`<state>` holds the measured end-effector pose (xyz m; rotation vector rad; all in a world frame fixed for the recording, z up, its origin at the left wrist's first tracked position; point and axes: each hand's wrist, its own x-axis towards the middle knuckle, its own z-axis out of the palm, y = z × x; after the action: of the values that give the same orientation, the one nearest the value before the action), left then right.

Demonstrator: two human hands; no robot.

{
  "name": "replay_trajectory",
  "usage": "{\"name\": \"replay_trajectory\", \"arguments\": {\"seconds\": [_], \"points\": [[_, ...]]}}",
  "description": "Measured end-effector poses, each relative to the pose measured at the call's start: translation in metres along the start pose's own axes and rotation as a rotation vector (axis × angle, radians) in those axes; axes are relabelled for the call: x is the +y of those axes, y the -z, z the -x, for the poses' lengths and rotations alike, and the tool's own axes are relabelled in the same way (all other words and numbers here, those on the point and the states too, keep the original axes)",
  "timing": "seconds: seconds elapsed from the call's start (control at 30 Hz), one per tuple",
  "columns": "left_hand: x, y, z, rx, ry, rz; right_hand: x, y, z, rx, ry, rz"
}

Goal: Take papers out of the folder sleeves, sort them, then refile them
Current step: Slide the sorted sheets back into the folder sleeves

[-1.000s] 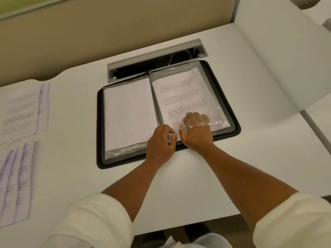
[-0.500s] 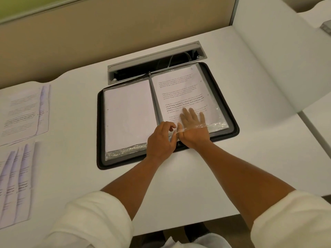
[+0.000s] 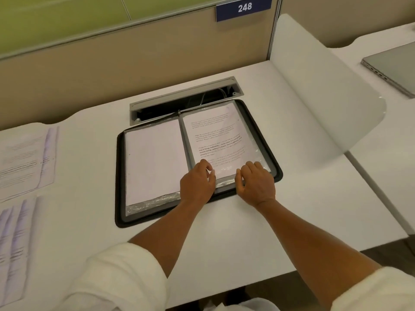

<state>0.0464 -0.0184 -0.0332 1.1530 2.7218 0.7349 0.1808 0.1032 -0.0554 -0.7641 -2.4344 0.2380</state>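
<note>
White desk (image 3: pixel 258 232): one open folder (image 3: pixel 272 163), two hands, two paper stacks.

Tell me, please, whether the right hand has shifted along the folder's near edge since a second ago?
Yes. The right hand has slid rightward along the printed page, away from the folder's spine toward its right edge; the left hand stays by the spine.

The fanned papers (image 3: pixel 13 248) are cut off at the left edge, their print blurred.

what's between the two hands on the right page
In the head view, the printed page's lower edge inside its clear sleeve spans between left hand and right hand.
</note>
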Motion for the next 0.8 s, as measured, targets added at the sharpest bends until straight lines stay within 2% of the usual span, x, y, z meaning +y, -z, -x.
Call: {"name": "replay_trajectory", "arguments": {"seconds": [0.2, 0.3, 0.37, 0.43, 0.53, 0.67, 0.73, 0.8], "points": [[0.004, 0.005, 0.001, -0.005, 0.012, -0.021, 0.010, 0.014, -0.011, 0.108, -0.282, -0.009], [0.004, 0.007, 0.003, -0.001, 0.028, -0.021, 0.006, 0.017, -0.022, 0.105, -0.499, -0.203], [0.004, 0.009, 0.003, -0.008, 0.031, -0.019, 0.003, 0.018, -0.031, 0.011, -0.668, -0.360], [0.002, 0.011, 0.004, -0.067, 0.019, -0.005, 0.002, 0.021, -0.042, -0.153, -0.814, -0.462], [-0.004, 0.013, 0.001, -0.288, -0.003, 0.048, 0.003, 0.024, -0.055, -0.371, -0.924, -0.518], [-0.013, 0.024, -0.003, -0.516, 0.009, 0.132, 0.000, 0.024, -0.066, -0.382, -0.965, -0.596], [-0.014, 0.030, -0.008, -0.544, 0.074, 0.197, -0.004, 0.027, -0.074, -0.395, -1.004, -0.681], [-0.012, 0.040, -0.013, -0.489, 0.188, 0.331, -0.012, 0.031, -0.084, -0.395, -1.029, -0.791]]}}
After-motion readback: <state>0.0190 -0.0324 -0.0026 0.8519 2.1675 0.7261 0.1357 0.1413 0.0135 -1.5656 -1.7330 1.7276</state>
